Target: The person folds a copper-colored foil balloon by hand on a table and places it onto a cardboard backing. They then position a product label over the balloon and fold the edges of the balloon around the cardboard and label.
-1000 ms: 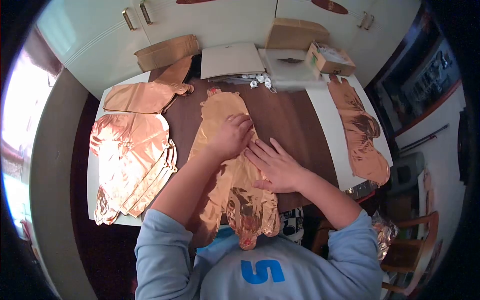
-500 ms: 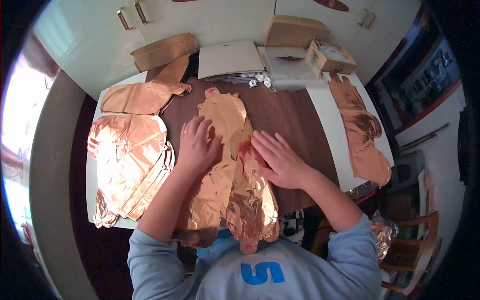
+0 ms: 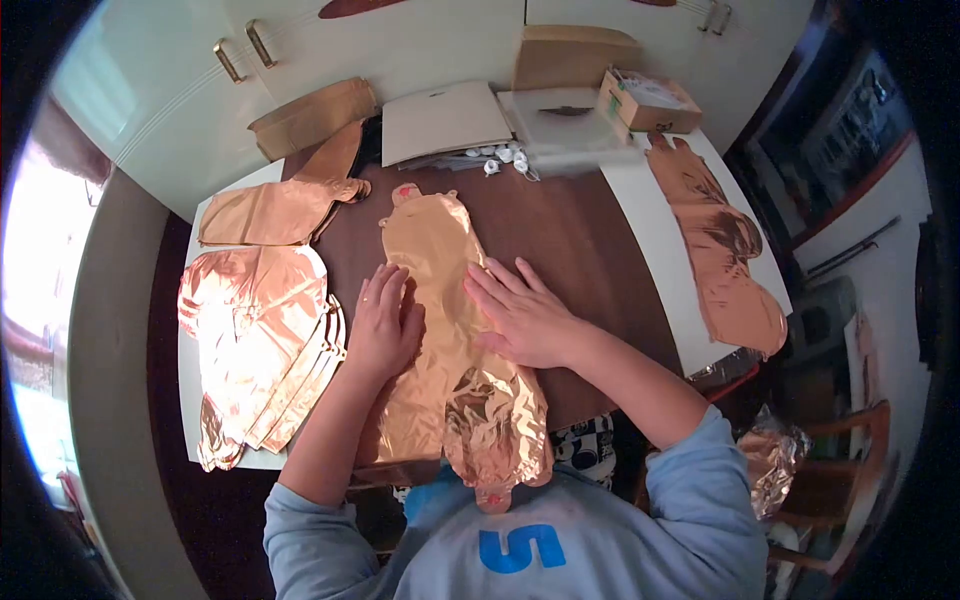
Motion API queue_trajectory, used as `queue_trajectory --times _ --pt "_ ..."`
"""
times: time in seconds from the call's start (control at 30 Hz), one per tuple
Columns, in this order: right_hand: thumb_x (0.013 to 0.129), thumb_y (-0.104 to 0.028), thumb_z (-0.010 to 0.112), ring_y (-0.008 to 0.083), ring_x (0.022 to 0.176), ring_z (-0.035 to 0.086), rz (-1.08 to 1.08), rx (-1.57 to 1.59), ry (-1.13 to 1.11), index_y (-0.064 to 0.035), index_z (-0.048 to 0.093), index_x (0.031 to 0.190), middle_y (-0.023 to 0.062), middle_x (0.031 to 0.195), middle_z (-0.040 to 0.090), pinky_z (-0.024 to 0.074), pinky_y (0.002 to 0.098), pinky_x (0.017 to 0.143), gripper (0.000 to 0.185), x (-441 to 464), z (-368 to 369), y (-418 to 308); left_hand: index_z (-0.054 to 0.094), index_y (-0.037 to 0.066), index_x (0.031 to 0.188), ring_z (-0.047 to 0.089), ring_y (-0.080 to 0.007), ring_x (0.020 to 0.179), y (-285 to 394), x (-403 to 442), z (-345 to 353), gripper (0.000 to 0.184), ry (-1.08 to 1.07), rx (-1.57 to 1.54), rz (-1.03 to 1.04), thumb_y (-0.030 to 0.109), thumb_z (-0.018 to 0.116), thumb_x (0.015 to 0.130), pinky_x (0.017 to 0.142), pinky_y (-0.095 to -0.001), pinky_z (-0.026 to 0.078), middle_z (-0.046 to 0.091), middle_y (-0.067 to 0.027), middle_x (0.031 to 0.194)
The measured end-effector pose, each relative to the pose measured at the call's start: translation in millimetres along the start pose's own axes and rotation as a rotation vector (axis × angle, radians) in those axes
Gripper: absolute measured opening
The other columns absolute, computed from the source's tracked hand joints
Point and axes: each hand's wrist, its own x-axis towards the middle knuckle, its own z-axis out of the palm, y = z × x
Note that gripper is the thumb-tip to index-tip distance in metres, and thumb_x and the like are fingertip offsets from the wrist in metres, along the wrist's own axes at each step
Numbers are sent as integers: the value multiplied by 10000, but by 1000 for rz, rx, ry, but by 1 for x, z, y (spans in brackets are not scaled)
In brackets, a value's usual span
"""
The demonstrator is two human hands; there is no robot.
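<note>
left hand (image 3: 383, 320) leftward — creased copper foil (image 3: 440, 310)

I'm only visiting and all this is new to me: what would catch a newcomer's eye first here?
Probably the long copper-coloured foil piece down the middle of the table, with the left hand at its left edge and the right hand on its right side. Next might come the brightly glaring foil stack at the table's left, and the crinkled foil strip along its right.

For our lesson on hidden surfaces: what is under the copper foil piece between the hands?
Brown tabletop shows beside the foil piece and seemingly continues beneath; anything else there is covered.
</note>
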Motion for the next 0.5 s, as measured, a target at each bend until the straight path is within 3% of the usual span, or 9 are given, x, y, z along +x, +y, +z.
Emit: queue_trajectory --times 0.13,0.23,0.33,0.43,0.5 --pt "1001 -514 465 316 1534 142 -7 -7 36 -8 224 1565 164 1645 206 84 540 1231 795 2 6 1 526 -39 1291 503 -461 1267 4 2 -4 469 -22 -21 -9 111 667 870 1080 -487 409 539 -264 1335" --pt "990 -527 490 311 1532 154 -8 -21 69 -25 231 1565 157 1640 221 92 526 1233 806 1 10 2 514 -18 1282 487 -476 1278 3 2 -2 471 -26 -57 -15 148 651 863 1083 -594 372 531 -248 1321" --pt "995 -523 475 310 1534 145 -9 -20 62 -21 224 1567 156 1645 206 86 527 1234 802 2 10 3 524 -19 1272 486 -472 1278 2 1 -1 460 -26 -62 -12 150 651 864 1079 -590 373 530 -245 1318" --pt "1004 -510 452 308 1541 118 3 5 20 -13 204 1573 161 1656 171 68 529 1237 795 3 4 2 557 -24 1263 497 -450 1274 4 3 -5 427 -39 -36 7 131 672 882 1083 -472 408 533 -255 1345" --pt "1002 -515 451 310 1541 116 16 10 16 -13 201 1574 167 1656 167 68 527 1237 800 3 4 3 569 -20 1257 492 -446 1285 6 3 -8 407 -55 79 32 130 663 890 1093 -471 397 532 -249 1351"
